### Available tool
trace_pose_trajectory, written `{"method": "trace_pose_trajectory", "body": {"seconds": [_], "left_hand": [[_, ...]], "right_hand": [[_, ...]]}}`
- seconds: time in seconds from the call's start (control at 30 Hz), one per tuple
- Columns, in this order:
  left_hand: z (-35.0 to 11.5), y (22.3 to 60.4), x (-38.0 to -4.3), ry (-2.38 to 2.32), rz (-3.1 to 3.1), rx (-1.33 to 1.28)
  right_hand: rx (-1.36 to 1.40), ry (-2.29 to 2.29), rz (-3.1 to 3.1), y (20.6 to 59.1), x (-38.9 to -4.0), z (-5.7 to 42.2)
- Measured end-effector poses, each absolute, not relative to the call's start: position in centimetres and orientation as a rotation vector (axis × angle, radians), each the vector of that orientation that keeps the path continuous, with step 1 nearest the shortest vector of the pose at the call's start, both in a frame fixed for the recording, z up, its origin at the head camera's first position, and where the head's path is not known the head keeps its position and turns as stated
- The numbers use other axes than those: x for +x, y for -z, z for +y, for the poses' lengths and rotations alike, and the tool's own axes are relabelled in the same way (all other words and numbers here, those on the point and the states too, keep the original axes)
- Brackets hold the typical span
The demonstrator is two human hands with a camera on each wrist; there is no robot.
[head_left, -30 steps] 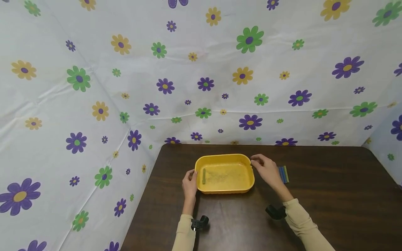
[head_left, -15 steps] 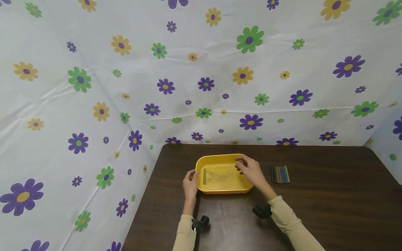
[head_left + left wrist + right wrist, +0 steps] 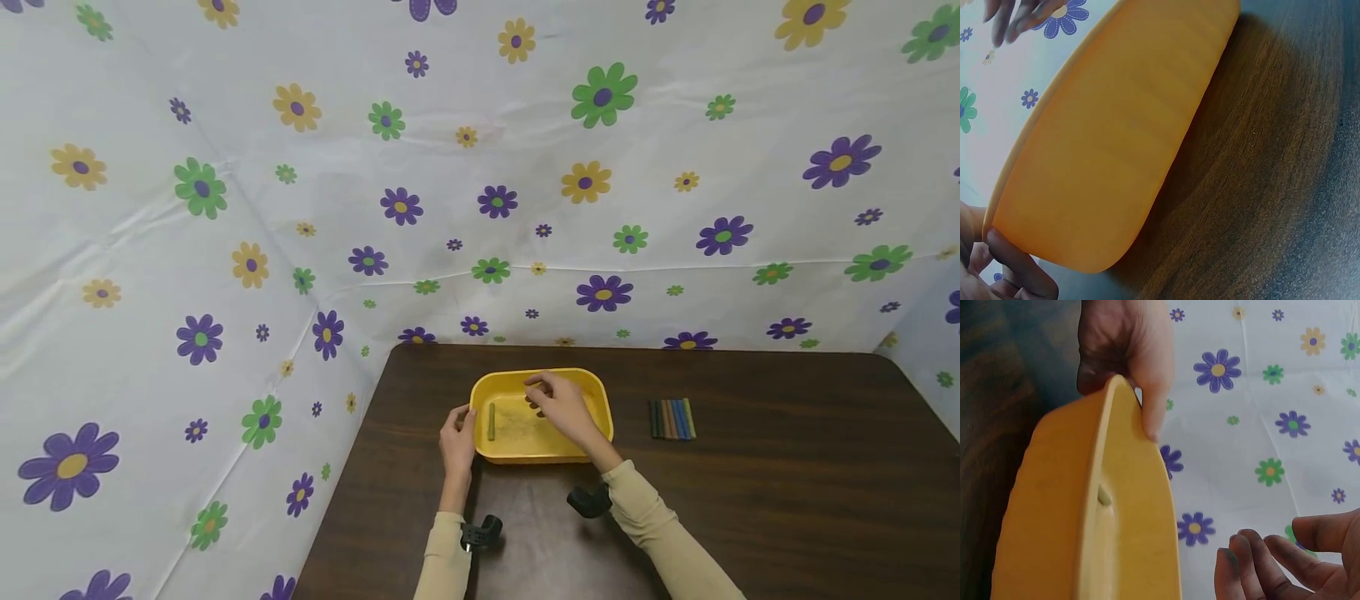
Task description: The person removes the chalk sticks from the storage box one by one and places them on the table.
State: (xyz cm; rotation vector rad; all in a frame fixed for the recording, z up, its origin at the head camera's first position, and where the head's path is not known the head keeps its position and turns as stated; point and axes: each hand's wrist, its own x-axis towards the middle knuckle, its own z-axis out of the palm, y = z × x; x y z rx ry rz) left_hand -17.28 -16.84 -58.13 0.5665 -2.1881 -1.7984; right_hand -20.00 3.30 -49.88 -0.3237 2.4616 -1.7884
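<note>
A yellow plastic tray (image 3: pixel 525 458) stands on the table. My left hand (image 3: pixel 456 450) grips its left rim, thumb over the inside and fingers underneath, as the left wrist view shows of the hand (image 3: pixel 1013 265) and the tray wall (image 3: pixel 1097 137). Inside, near the left end, lies one green crayon-like stick (image 3: pixel 492 422); the right wrist view catches only an end of this stick (image 3: pixel 1104 495). Above the tray's middle hovers my right hand (image 3: pixel 566 408). Its fingers (image 3: pixel 1250 553) are loosely bent with nothing between them, and the fingertips look darkly smudged.
Right of the tray, several coloured sticks (image 3: pixel 672 419) lie side by side in a row on the dark brown table (image 3: pixel 787 483). Dark smudges mark the tray floor. A white flowered sheet (image 3: pixel 450 167) hangs behind and at the sides.
My right hand has moved left from the tray's right rim to above its middle, uncovering the row of sticks. The left hand keeps its hold on the rim.
</note>
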Motion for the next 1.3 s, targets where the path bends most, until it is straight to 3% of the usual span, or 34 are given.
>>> {"method": "trace_pose_trajectory", "body": {"seconds": [1.3], "left_hand": [[-16.9, 58.3, -17.6, 1.799, -2.173, 0.565]], "right_hand": [[-0.217, 1.797, 2.258, 54.1, -20.9, -2.7]]}}
